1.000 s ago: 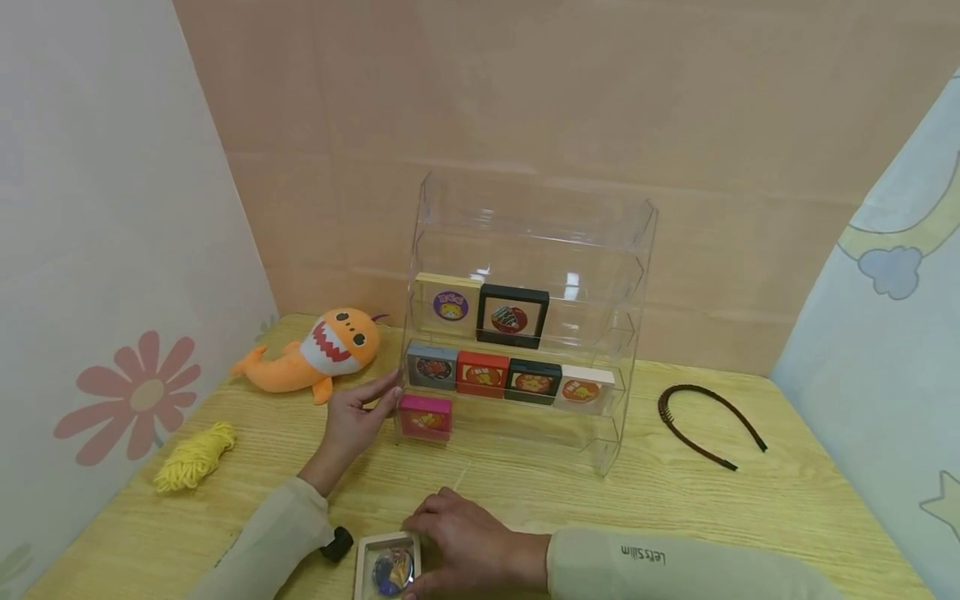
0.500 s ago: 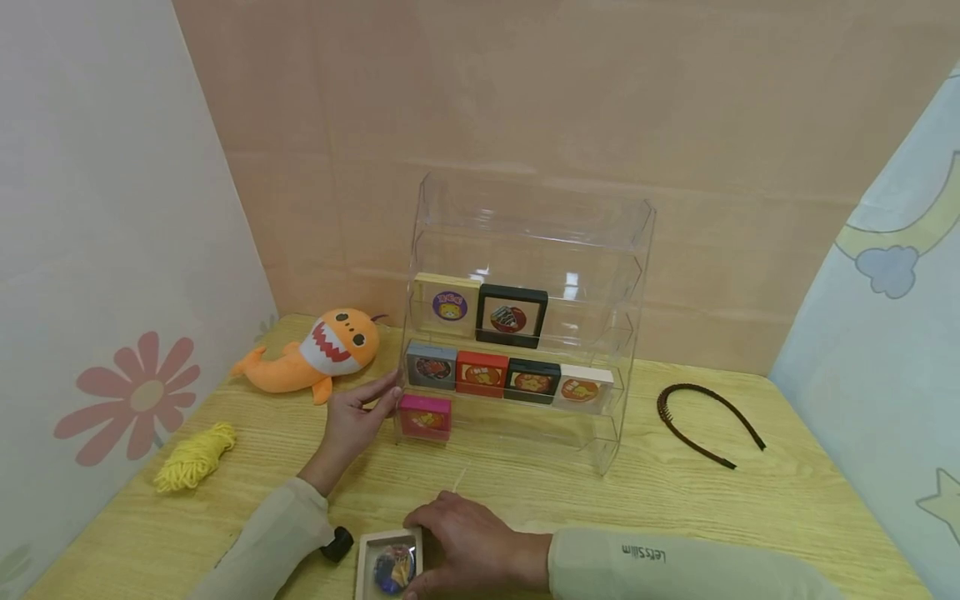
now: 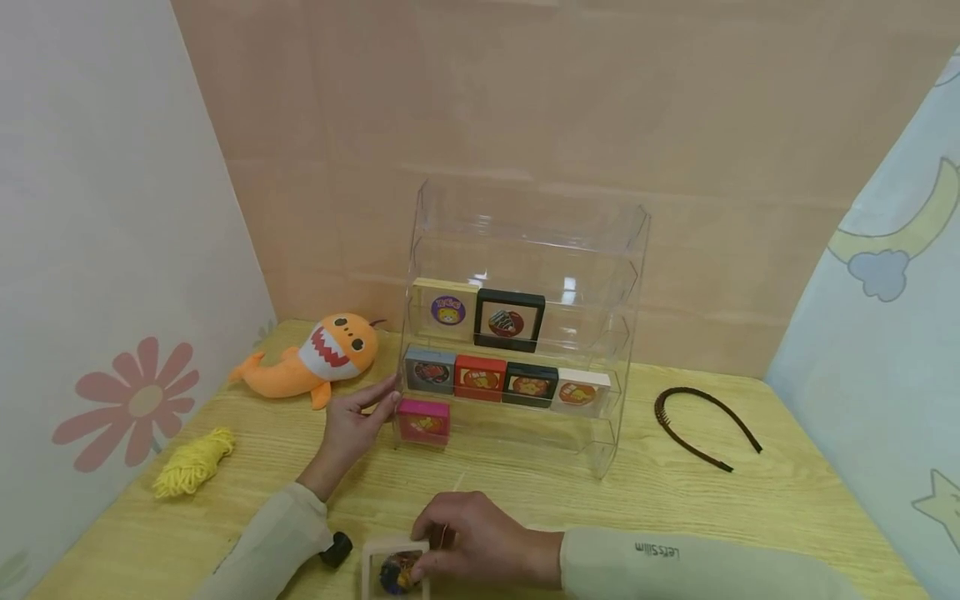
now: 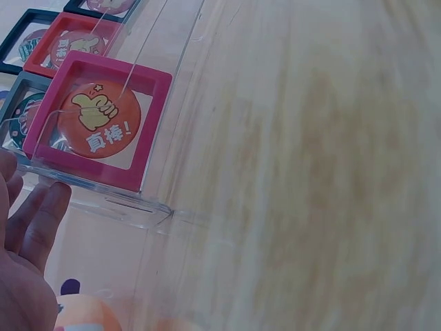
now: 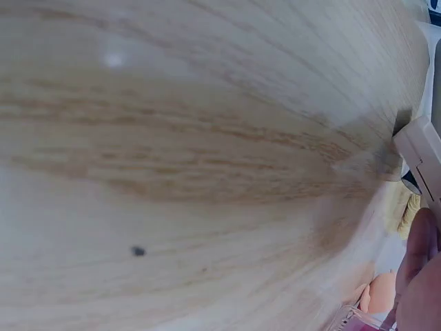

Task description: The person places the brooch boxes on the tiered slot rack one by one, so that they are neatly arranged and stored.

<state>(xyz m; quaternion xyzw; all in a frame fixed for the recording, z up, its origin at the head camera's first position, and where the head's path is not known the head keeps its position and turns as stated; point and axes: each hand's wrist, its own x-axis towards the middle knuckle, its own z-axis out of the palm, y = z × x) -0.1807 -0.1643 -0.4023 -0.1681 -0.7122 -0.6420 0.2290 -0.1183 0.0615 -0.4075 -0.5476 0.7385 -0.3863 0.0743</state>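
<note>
My right hand [image 3: 476,537] pinches a beige square display frame [image 3: 367,575] by its right side, at the bottom of the head view. A dark, colourful round badge shows through its clear window. In the right wrist view the frame [image 5: 420,155] is seen edge-on, tilted over the table. My left hand [image 3: 352,429] touches the left side of a clear acrylic tiered rack [image 3: 517,225] with extended fingers [image 4: 43,224]. Close by, a pink frame [image 4: 155,117] with a thumbs-up badge stands on the lowest tier. Higher tiers hold grey, red, black, white and pale yellow frames.
An orange shark plush [image 3: 281,379] lies left of the rack, with a yellow yarn bundle [image 3: 195,462] nearer the front. A brown headband [image 3: 697,392] lies at the right. Walls with printed sheets close in the table [image 3: 675,517] at the back and sides.
My right hand has raised and tilted the beige frame, curling its fingers more around the edge. My left hand stays at the rack's side. The head view has shifted slightly.
</note>
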